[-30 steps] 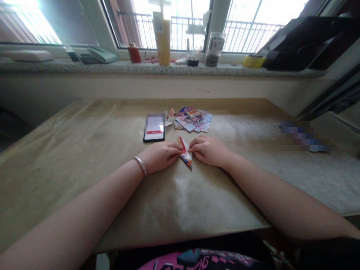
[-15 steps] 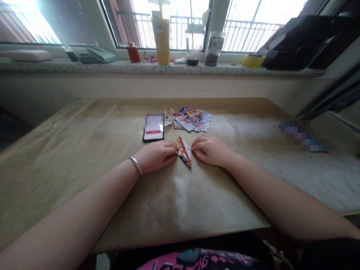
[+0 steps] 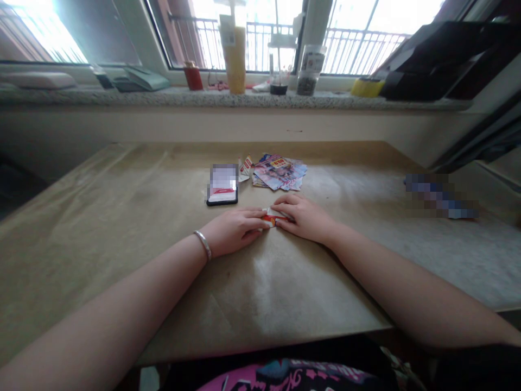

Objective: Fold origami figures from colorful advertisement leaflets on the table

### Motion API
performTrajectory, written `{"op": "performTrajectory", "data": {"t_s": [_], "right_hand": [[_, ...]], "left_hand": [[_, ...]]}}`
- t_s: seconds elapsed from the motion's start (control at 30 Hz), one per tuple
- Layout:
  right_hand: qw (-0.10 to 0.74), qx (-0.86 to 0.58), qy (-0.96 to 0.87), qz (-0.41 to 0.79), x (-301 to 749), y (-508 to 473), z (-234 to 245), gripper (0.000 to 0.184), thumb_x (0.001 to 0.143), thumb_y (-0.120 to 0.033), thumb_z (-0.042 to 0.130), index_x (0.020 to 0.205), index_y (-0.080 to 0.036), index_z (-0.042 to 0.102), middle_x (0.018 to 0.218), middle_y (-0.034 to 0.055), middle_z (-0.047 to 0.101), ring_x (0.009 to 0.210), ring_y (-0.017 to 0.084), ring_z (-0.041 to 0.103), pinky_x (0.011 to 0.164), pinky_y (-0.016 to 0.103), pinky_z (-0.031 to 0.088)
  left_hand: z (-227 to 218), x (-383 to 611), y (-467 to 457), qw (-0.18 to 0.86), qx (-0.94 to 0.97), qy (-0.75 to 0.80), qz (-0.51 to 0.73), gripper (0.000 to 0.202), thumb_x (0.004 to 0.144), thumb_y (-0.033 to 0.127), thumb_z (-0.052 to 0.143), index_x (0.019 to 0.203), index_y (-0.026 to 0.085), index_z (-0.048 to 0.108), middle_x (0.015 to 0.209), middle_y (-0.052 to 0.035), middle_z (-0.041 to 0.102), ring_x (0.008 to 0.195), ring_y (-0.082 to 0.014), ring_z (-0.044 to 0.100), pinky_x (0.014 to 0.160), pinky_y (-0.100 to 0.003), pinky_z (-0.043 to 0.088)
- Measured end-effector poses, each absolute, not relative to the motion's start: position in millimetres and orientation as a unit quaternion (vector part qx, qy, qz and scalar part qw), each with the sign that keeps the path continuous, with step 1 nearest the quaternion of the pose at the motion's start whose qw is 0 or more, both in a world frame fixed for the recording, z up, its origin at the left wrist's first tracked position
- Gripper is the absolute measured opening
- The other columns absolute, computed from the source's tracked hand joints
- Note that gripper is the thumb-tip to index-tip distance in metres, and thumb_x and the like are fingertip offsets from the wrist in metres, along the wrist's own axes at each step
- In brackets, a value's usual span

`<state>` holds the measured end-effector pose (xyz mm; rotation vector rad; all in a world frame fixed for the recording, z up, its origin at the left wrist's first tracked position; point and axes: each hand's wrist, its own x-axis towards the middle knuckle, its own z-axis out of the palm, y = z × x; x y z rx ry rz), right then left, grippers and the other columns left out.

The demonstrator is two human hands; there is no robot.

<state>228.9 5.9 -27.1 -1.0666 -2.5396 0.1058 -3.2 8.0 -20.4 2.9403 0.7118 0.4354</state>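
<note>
With left hand [image 3: 234, 231] and right hand [image 3: 307, 217], gripping opposite ends of a folded paper [image 3: 269, 219] (partly hidden beneath them), between near and far edges of the table [image 3: 285, 293]. Beyond, toward the far edge, strewn with a phone [image 3: 222, 191] and fanned printed papers [image 3: 280, 175].

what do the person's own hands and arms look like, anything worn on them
The left hand is ungloved, with a shiny, silver-coloured bangle around its wrist. The right hand is ungloved too, its wrist unadorned. Both forearms are bare; dark cloth, apparently a sleeve, shows at the picture's lower right corner.
</note>
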Motion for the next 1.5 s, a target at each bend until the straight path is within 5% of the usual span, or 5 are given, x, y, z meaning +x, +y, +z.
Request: {"op": "performTrajectory", "data": {"t_s": [0.4, 0.7, 1.0, 1.23, 1.5], "right_hand": [[0.198, -0.314, -0.928, 0.015, 224.9, 4.9, -24.9, 0.020, 0.086, -0.025, 0.054, 0.096, -0.020, 0.070, 0.102, 0.0063, 0.070, 0.098, 0.018, 0.059, 0.088, 0.032, 0.045], [0.078, -0.335, -0.938, -0.049, 220.4, -4.5, -10.1, 0.029, 0.093, -0.026, 0.043, 0.095, -0.018, 0.070, 0.092, 0.0088, 0.068, 0.084, 0.017, 0.058, 0.071, 0.027, 0.040], [0.006, -0.397, -0.912, -0.107, 205.6, -22.5, -5.5, 0.020, 0.090, -0.015, 0.044, 0.094, -0.014, 0.064, 0.089, 0.0098, 0.063, 0.077, 0.019, 0.057, 0.057, 0.028, 0.036], [-0.009, -0.390, -0.915, -0.103, 198.0, -29.8, -4.7, 0.021, 0.090, -0.013, 0.041, 0.094, -0.013, 0.062, 0.094, 0.0103, 0.063, 0.081, 0.021, 0.057, 0.055, 0.028, 0.038], [0.068, -0.384, -0.918, -0.075, 202.7, -18.7, -12.6, 0.025, 0.093, -0.023, 0.040, 0.087, -0.015, 0.064, 0.088, 0.0077, 0.062, 0.082, 0.018, 0.053, 0.066, 0.027, 0.038]], "left_hand": [[-17.6, 5.2, -0.9, 0.021, 0.950, 0.279, 0.139, 0.033, 0.088, 0.023, 0.046, 0.116, 0.016, 0.061, 0.123, -0.0094, 0.061, 0.111, -0.0197, 0.058, 0.098, -0.035, 0.047], [-15.2, 6.8, -1.9, 0.021, 0.932, 0.346, 0.101, 0.026, 0.090, 0.023, 0.045, 0.097, 0.019, 0.070, 0.098, -0.0059, 0.065, 0.085, -0.0162, 0.063, 0.079, -0.028, 0.051], [-9.2, 14.0, -8.4, -0.078, 0.935, 0.337, 0.073, 0.019, 0.088, 0.019, 0.048, 0.086, 0.014, 0.067, 0.083, -0.0076, 0.063, 0.080, -0.0196, 0.056, 0.073, -0.031, 0.047], [-12.9, 9.1, 0.2, -0.050, 0.936, 0.335, 0.098, 0.019, 0.089, 0.021, 0.050, 0.081, 0.015, 0.066, 0.078, -0.0056, 0.060, 0.072, -0.0158, 0.054, 0.065, -0.027, 0.043], [-17.4, 7.0, 5.7, -0.046, 0.932, 0.341, 0.115, 0.018, 0.090, 0.027, 0.050, 0.086, 0.015, 0.064, 0.080, -0.0045, 0.060, 0.074, -0.0162, 0.055, 0.068, -0.027, 0.042]]}}
